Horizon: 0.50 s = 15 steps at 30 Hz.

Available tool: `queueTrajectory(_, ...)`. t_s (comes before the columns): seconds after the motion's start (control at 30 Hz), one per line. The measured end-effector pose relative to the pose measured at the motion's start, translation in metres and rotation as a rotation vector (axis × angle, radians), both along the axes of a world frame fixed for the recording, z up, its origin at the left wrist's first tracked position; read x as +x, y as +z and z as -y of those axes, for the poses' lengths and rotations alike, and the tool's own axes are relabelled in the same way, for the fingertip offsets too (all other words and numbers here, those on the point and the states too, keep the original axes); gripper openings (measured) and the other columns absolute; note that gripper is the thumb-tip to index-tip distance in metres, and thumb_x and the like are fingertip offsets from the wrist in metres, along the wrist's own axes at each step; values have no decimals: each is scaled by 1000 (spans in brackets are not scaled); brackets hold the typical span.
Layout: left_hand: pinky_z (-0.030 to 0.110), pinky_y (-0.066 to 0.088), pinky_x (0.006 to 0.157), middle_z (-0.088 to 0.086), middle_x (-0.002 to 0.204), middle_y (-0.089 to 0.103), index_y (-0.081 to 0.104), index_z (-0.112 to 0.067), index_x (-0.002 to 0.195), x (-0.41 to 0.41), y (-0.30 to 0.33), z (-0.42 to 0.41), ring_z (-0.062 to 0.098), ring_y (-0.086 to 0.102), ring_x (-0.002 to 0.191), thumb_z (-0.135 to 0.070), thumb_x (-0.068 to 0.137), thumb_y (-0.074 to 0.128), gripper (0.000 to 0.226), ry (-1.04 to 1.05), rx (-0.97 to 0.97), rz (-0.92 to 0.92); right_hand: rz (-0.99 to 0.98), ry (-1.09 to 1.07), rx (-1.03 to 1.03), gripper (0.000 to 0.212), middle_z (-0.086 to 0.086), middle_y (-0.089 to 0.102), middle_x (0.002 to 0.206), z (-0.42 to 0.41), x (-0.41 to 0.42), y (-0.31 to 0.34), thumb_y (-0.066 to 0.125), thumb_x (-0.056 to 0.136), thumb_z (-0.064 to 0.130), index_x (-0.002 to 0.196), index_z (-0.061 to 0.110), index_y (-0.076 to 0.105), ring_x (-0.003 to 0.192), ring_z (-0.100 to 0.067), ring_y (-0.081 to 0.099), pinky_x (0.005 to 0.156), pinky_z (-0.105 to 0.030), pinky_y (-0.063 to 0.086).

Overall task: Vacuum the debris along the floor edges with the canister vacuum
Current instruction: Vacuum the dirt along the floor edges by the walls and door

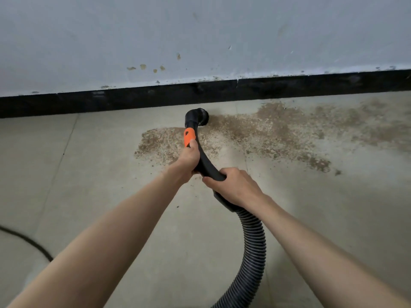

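A big pale wall [200,30] fills the top of the frame. It has a few small brown spots near the middle. Under it a black strip [133,101] runs across the whole picture, a bit higher on the right side.

The grey floor [89,174] fills the rest, from the middle down to the bottom. A wide patch of brown dirt [278,130] lies on the floor in the middle and right of the frame, close to the black strip.

Two bare arms reach in from the bottom corners toward the middle. A black bumpy hose [253,252] curls up from the bottom middle and joins a smooth black pipe [205,165] with an orange band.

The right hand [233,187] is just right of the middle. Its fingers are wrapped tight around the pipe where it meets the hose. The left hand [189,158] is a little higher, in the middle. It grips the pipe just below the orange band.

The round black nozzle [201,117] at the pipe's end sits on the floor just beside the black strip, at the left edge of the dirt.

A thin black cord [26,241] lies on the floor at the lower left.
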<state>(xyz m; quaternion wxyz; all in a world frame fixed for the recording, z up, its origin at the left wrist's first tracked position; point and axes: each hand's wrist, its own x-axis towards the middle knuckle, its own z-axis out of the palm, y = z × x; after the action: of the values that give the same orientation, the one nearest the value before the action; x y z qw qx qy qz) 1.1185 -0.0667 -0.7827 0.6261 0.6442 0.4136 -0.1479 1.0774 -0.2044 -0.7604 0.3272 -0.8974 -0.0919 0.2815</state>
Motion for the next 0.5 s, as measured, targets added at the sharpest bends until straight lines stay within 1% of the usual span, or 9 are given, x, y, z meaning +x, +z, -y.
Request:
queueTrajectory(0.1,38,50,82,11,98,55,40,-2,132,7,0,18,28,56,94,-45,102,25,54,-30,15,-1,-6,-32,-5,36,1,71,81,16,5,-4,56,86,58,74,24,56,76,-21,66,66,-33,50)
queueTrajectory(0.13,37,49,81,10,95,54,41,-2,131,10,0,23,27,55,92,-45,102,25,55,-39,16,6,-7,-47,-1,37,1,70,80,22,6,-4,56,86,58,75,23,57,76,-21,66,66,-33,49)
queueTrajectory(0.2,38,48,83,10,99,53,40,-2,132,16,-1,34,26,54,95,-49,101,24,58,-62,9,13,-14,-85,16,39,0,70,80,32,8,-6,56,86,58,79,19,60,75,-20,66,66,-33,50)
queueTrajectory(0.27,37,48,84,8,95,53,40,-4,132,22,-4,45,26,54,95,-51,100,24,59,-80,2,21,-20,-116,31,41,-1,70,80,40,10,-8,56,86,58,80,18,61,75,-21,66,67,-34,50)
queueTrajectory(0.37,35,48,82,6,90,52,42,-3,130,27,-8,61,24,54,91,-49,100,25,57,-87,21,34,-13,-140,23,40,-1,69,79,51,13,-11,55,87,57,77,18,57,73,-21,65,63,-32,47)
queueTrajectory(0.5,37,49,81,9,96,54,41,-3,132,35,-13,80,25,55,91,-49,100,26,58,-129,36,61,-18,-166,10,40,-1,68,78,68,17,-13,54,87,58,73,20,54,71,-21,65,60,-31,45)
